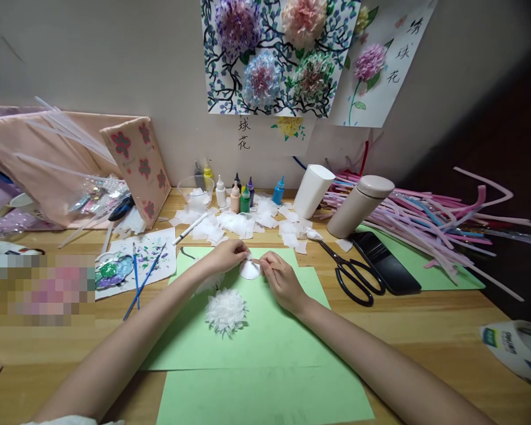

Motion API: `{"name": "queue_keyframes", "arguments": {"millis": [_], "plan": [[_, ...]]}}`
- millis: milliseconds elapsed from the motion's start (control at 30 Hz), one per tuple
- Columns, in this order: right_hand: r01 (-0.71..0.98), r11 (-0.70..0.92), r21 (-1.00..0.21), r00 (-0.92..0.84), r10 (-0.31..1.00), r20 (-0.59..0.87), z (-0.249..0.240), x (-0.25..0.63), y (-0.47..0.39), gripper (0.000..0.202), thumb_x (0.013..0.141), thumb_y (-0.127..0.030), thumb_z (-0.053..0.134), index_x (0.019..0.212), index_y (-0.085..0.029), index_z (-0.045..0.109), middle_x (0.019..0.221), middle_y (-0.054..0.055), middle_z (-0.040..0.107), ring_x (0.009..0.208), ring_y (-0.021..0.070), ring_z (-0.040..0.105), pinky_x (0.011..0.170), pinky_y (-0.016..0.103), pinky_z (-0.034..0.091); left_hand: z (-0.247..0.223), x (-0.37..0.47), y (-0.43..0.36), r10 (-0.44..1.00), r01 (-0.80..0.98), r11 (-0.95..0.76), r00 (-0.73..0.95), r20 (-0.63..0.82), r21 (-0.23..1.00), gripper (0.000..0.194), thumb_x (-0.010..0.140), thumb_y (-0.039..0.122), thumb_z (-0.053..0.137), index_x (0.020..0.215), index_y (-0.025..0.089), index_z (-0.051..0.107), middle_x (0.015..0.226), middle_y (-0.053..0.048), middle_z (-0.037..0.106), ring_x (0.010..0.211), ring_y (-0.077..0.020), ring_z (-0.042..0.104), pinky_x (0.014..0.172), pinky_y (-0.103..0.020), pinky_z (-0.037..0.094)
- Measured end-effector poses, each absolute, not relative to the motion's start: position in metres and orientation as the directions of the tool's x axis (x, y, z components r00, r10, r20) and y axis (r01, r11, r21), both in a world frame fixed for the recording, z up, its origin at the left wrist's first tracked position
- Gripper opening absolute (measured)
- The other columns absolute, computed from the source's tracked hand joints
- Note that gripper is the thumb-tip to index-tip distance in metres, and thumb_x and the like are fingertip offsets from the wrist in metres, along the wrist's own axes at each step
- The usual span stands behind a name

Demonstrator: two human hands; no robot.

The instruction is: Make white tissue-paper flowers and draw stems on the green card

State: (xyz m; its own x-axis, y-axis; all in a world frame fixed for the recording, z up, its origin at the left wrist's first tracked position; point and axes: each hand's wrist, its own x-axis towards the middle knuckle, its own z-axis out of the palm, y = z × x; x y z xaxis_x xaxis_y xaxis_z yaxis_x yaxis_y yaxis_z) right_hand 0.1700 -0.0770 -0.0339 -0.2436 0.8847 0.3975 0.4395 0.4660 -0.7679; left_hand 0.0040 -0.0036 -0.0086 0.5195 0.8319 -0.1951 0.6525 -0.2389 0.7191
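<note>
My left hand (pixel 229 257) is closed in a pinch, with a small bit of white tissue paper at its fingertips. Just across from it my right hand (pixel 282 280) is closed round what looks like a thin brownish stick, its tip pointing towards the left fingertips. Between and below the fingers lies a white paper disc (pixel 250 271). Closer to me, a fluffy white paper flower (pixel 226 311) rests on the green sheet (pixel 283 348). Part of another pale, fluffy shape shows behind my left wrist.
Squares of white tissue paper (pixel 236 223) lie behind my hands, before several paint bottles (pixel 245 199). To the right are black scissors (pixel 358 282), a phone (pixel 387 262), a beige flask (pixel 358 206) and pipe cleaners (pixel 425 215). Paintbrushes (pixel 144 283) lie left.
</note>
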Motion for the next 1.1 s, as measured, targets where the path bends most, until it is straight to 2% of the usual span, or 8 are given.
{"name": "queue_keyframes", "arguments": {"millis": [167,333,500,633,900,1100], "plan": [[0.415,0.445,-0.794,-0.221,0.895,0.386,-0.0344,0.1697,-0.0775,0.029,0.093,-0.029,0.03,0.067,-0.022,0.038,0.068,0.001,0.043,0.067,0.0158,0.045,0.068,0.031,0.042,-0.0102,0.0041,-0.0027,0.834,0.659,-0.255,0.52,-0.183,0.708,0.024,0.075,0.029,0.04,0.082,0.015,0.059,0.085,-0.006,0.065,0.08,-0.0198,0.057,0.073,-0.03,0.043],[0.361,0.444,-0.82,-0.111,0.894,0.435,-0.0359,0.1707,-0.0798,0.035,0.094,-0.031,0.03,0.061,-0.021,0.039,0.065,0.001,0.043,0.064,0.0155,0.045,0.062,0.03,0.04,-0.0114,0.0041,-0.0017,0.832,0.653,-0.25,0.523,-0.187,0.715,0.024,0.076,0.026,0.038,0.082,0.015,0.06,0.079,-0.005,0.064,0.075,-0.0186,0.057,0.071,-0.029,0.043],[0.288,0.43,-0.856,-0.036,0.898,0.439,-0.0367,0.1707,-0.0798,0.037,0.093,-0.032,0.03,0.059,-0.021,0.04,0.064,0.001,0.042,0.062,0.015,0.045,0.062,0.03,0.04,-0.0132,0.0051,-0.0031,0.846,0.669,-0.281,0.511,-0.151,0.688,0.024,0.076,0.023,0.037,0.079,0.016,0.06,0.079,-0.005,0.064,0.078,-0.0192,0.057,0.069,-0.029,0.043],[0.291,0.413,-0.863,-0.041,0.907,0.42,-0.0379,0.1712,-0.0789,0.038,0.094,-0.034,0.029,0.059,-0.021,0.039,0.064,0.001,0.042,0.063,0.0154,0.045,0.062,0.03,0.038,-0.012,0.0062,-0.0063,0.86,0.69,-0.29,0.492,-0.135,0.663,0.024,0.076,0.022,0.036,0.078,0.017,0.059,0.082,-0.006,0.065,0.078,-0.0197,0.057,0.069,-0.029,0.042],[0.352,0.416,-0.838,-0.124,0.909,0.399,-0.0373,0.171,-0.0779,0.036,0.094,-0.032,0.029,0.062,-0.021,0.04,0.066,0.0,0.042,0.065,0.0153,0.044,0.062,0.029,0.036,-0.0103,0.006,-0.0084,0.852,0.686,-0.313,0.508,-0.124,0.657,0.026,0.077,0.034,0.042,0.082,0.016,0.06,0.085,-0.007,0.065,0.077,-0.0203,0.057,0.065,-0.029,0.041],[0.347,0.407,-0.845,-0.165,0.913,0.372,-0.0366,0.1697,-0.0761,0.034,0.094,-0.03,0.03,0.063,-0.02,0.039,0.068,0.0,0.041,0.065,0.0146,0.043,0.062,0.028,0.034,-0.011,0.0071,-0.0105,0.853,0.699,-0.337,0.51,-0.109,0.631,0.023,0.078,0.031,0.043,0.08,0.016,0.06,0.084,-0.006,0.065,0.075,-0.0195,0.057,0.062,-0.027,0.039]]}}
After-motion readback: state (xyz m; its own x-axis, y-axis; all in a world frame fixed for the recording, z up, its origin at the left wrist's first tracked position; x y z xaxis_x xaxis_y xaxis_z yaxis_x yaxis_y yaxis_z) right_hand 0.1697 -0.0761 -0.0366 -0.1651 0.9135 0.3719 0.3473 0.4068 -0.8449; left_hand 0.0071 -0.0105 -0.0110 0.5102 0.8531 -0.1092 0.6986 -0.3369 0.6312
